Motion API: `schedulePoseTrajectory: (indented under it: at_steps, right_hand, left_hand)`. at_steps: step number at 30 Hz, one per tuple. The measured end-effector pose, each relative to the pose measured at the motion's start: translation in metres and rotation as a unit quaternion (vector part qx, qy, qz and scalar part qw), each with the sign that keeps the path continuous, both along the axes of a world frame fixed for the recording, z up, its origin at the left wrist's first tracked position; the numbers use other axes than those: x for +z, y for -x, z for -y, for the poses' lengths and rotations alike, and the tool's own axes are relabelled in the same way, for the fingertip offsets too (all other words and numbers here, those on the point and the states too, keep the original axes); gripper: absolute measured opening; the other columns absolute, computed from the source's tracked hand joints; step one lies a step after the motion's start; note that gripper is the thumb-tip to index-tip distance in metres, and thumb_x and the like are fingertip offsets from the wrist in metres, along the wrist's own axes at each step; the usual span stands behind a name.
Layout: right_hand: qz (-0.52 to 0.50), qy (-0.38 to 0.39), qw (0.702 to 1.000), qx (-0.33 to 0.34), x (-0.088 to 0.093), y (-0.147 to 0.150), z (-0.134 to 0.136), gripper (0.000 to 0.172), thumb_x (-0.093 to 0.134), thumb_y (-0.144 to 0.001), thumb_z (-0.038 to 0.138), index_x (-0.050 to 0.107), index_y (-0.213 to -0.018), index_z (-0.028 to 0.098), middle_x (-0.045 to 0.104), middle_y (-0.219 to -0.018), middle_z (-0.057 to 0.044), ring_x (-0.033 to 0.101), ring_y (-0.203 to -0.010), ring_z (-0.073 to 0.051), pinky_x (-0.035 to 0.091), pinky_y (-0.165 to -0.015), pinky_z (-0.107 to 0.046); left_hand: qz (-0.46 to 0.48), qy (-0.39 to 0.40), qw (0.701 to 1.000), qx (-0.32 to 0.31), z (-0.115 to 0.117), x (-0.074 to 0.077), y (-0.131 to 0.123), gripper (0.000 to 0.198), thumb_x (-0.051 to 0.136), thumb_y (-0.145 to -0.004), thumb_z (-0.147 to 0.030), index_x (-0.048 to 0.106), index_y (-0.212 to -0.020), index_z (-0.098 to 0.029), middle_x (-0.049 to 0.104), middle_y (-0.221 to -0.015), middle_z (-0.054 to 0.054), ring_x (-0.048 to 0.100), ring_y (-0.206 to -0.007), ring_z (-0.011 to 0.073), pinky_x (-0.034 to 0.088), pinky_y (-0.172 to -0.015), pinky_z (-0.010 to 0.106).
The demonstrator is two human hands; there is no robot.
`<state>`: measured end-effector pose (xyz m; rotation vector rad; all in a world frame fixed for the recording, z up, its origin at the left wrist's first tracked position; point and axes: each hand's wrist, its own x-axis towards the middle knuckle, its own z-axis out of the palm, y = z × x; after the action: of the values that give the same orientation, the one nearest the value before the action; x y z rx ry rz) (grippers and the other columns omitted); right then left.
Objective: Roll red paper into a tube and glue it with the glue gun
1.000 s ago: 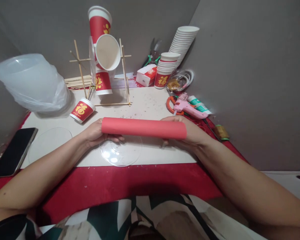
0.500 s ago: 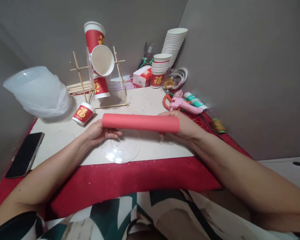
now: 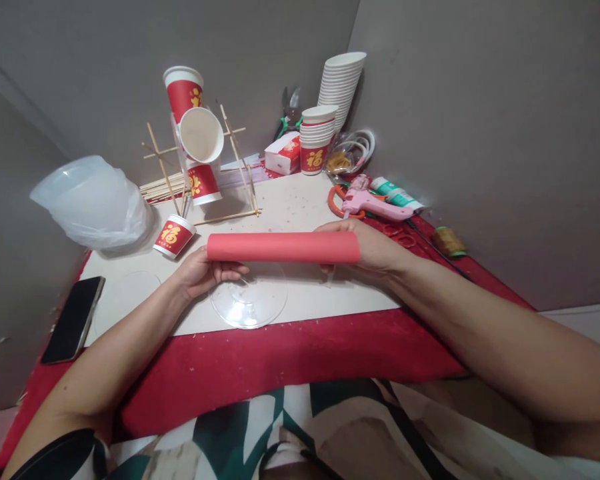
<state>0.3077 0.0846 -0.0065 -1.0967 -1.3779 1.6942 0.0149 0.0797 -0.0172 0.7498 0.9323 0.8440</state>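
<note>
A red paper roll (image 3: 283, 247) is held level above the board, one end in each hand. My left hand (image 3: 203, 272) grips its left end, with the fingers curled beneath it. Around the right end, my right hand (image 3: 353, 243) is closed, and the roll hides part of its fingers. A clear plastic disc (image 3: 249, 307) lies under the roll, close to my left hand. Just behind that hand, a small red and white paper cup (image 3: 175, 236) leans at the foot of a wooden stick frame (image 3: 253, 183) carrying several more cups (image 3: 201, 135).
A phone (image 3: 73, 320) and a white plastic bag (image 3: 97, 203) are at the left. At the right lie a pink glue gun (image 3: 375, 202), orange-handled scissors (image 3: 336, 201) and a thread spool (image 3: 449, 241). Stacked paper cups (image 3: 320, 143) and pliers (image 3: 291, 110) stand at the back.
The camera view has shifted and tilted slightly, so the table's things appear moved. Both hands keep their hold on the paper roll, which now looks more level.
</note>
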Motion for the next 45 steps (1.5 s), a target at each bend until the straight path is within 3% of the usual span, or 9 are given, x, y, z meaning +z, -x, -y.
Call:
schedulePoseTrajectory:
  at_steps: [8, 14, 28, 33, 41, 45]
  right_hand:
    - [-0.019, 0.01, 1.0, -0.008, -0.005, -0.002, -0.005, 0.019, 0.079, -0.056, 0.026, 0.063, -0.047, 0.021, 0.062, -0.045, -0.002, 0.055, -0.04, -0.012, 0.046, -0.041, -0.022]
    - [-0.026, 0.02, 0.999, 0.01, -0.008, -0.005, -0.009, 0.006, 0.073, -0.054, 0.017, 0.068, -0.054, 0.02, 0.063, -0.048, -0.003, 0.057, -0.042, -0.013, 0.046, -0.04, -0.022]
    - [-0.01, 0.03, 0.999, 0.022, 0.001, -0.004, -0.003, 0.008, 0.071, -0.052, 0.017, 0.066, -0.057, 0.014, 0.064, -0.046, -0.004, 0.057, -0.039, -0.013, 0.048, -0.04, -0.02]
    - [-0.051, 0.035, 0.998, 0.002, -0.002, -0.004, -0.006, 0.021, 0.074, -0.051, 0.017, 0.068, -0.07, 0.013, 0.064, -0.047, -0.004, 0.059, -0.041, -0.013, 0.05, -0.04, -0.02]
    - [-0.131, 0.046, 0.989, -0.05, -0.007, -0.004, -0.011, 0.013, 0.078, -0.062, 0.025, 0.068, -0.067, 0.019, 0.069, -0.057, -0.004, 0.065, -0.047, -0.015, 0.052, -0.038, -0.02]
    - [-0.155, 0.022, 0.986, -0.058, -0.005, -0.003, -0.011, 0.017, 0.074, -0.074, 0.025, 0.072, -0.09, 0.019, 0.071, -0.064, -0.003, 0.067, -0.05, -0.015, 0.054, -0.042, -0.02]
  left_hand:
    - [-0.006, -0.013, 1.0, -0.01, 0.003, 0.001, 0.0, 0.021, 0.064, -0.084, -0.016, 0.071, -0.101, -0.006, 0.077, -0.077, 0.014, 0.077, -0.071, 0.0228, 0.062, -0.063, 0.028]
    - [-0.015, -0.022, 0.999, -0.026, 0.002, 0.0, 0.003, 0.026, 0.066, -0.083, -0.016, 0.07, -0.106, -0.005, 0.078, -0.08, 0.014, 0.077, -0.073, 0.0229, 0.062, -0.064, 0.028]
    - [-0.1, -0.069, 0.992, 0.018, 0.013, 0.013, -0.009, 0.04, 0.086, -0.056, -0.021, 0.08, -0.094, -0.007, 0.077, -0.072, 0.011, 0.068, -0.058, 0.0184, 0.054, -0.057, 0.027]
    - [-0.104, -0.086, 0.991, 0.017, 0.013, 0.012, -0.011, 0.034, 0.083, -0.06, -0.02, 0.08, -0.092, -0.008, 0.077, -0.075, 0.012, 0.07, -0.061, 0.0187, 0.055, -0.057, 0.026]
    - [-0.06, -0.04, 0.996, 0.057, 0.01, 0.011, -0.008, 0.02, 0.075, -0.069, -0.013, 0.076, -0.089, -0.009, 0.074, -0.067, 0.009, 0.07, -0.058, 0.019, 0.057, -0.052, 0.023]
    - [-0.053, -0.022, 0.995, 0.076, 0.01, 0.01, -0.008, 0.016, 0.071, -0.073, -0.008, 0.074, -0.088, -0.009, 0.073, -0.067, 0.01, 0.07, -0.056, 0.0184, 0.057, -0.05, 0.023]
